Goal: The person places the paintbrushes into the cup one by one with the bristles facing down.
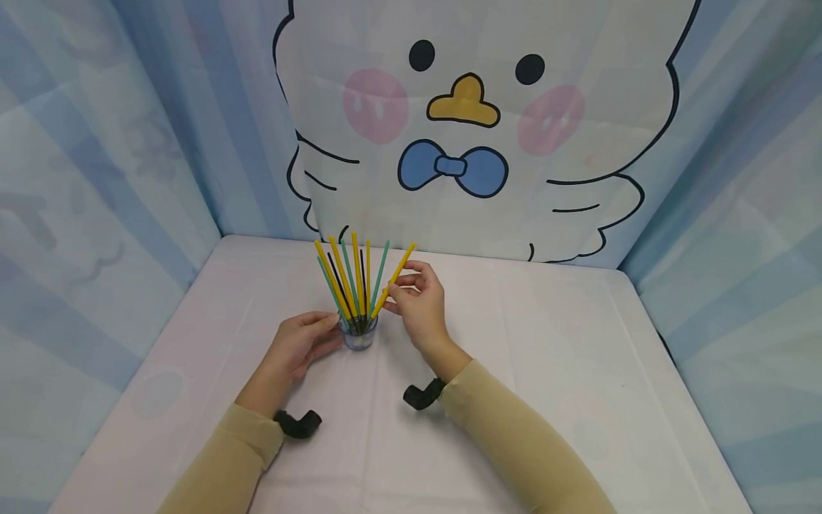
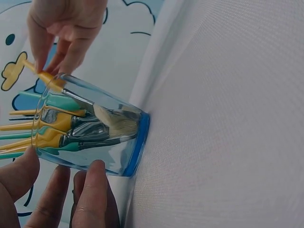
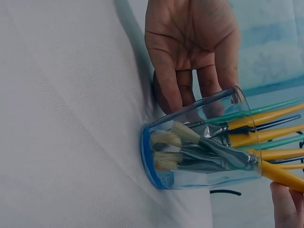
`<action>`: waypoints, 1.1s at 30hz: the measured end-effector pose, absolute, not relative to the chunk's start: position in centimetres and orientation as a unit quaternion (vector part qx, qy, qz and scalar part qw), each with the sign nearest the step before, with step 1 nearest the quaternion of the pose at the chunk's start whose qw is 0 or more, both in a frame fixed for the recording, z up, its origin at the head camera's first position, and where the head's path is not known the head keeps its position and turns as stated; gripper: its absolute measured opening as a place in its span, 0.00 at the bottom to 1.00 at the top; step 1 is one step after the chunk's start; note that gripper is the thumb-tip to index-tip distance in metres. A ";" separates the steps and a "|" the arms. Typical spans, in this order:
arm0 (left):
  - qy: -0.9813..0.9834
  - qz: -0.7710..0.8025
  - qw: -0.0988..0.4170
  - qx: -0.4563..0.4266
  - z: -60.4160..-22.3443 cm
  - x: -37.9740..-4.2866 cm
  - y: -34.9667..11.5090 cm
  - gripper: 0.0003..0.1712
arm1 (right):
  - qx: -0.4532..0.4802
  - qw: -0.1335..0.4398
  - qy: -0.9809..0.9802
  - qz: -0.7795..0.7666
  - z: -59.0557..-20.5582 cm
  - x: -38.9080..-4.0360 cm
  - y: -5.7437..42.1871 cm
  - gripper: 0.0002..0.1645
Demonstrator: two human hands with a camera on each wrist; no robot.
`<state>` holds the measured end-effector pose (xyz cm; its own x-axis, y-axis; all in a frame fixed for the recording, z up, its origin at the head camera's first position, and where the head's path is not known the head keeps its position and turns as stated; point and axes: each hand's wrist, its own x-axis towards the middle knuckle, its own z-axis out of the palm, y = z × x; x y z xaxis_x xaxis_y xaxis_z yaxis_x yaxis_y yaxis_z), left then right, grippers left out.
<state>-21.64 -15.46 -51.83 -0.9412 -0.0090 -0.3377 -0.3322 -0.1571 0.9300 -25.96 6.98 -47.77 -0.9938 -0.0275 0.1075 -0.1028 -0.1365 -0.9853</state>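
Note:
A clear plastic cup (image 1: 357, 341) with a blue base (image 2: 138, 146) stands upright on the table, holding several paintbrushes (image 3: 242, 137), bristles down. Their handles are yellow, green and dark. Beside the cup's left side is my left hand (image 1: 307, 344); its fingertips touch the wall and its thumb reaches the rim, the palm apart from the cup. On the other side, my right hand (image 1: 419, 300) pinches the handle of a thick yellow paintbrush (image 1: 397, 273). That brush leans right over the rim, its ferrule and pale bristles still inside the cup.
A pale cloth (image 1: 546, 400) covers the table. Behind it hangs a curtain (image 1: 462, 214) printed with a cartoon bird in a blue bow tie. Striped blue curtains (image 1: 96, 178) close in the sides. A black wrist mount (image 1: 298, 424) sticks out near each sleeve.

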 end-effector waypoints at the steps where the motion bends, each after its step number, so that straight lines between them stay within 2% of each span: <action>1: 0.641 0.748 0.108 -0.133 -51.8 -21.6 -15.5 0.23 | 0.049 0.023 -0.656 0.753 -47.8 -25.9 7.0 0.26; 14: 0.648 0.742 0.109 -0.131 -52.0 -21.6 -15.4 0.26 | 0.037 -0.026 -0.674 0.738 -48.8 -25.3 7.4 0.25; 25: 0.646 0.744 0.106 -0.135 -51.9 -21.5 -15.3 0.26 | 0.030 -0.080 -0.686 0.722 -50.0 -24.2 8.4 0.29; 33: 0.658 0.731 0.108 -0.144 -51.9 -21.3 -15.3 0.24 | 0.037 -0.096 -0.706 0.700 -50.7 -23.6 8.9 0.32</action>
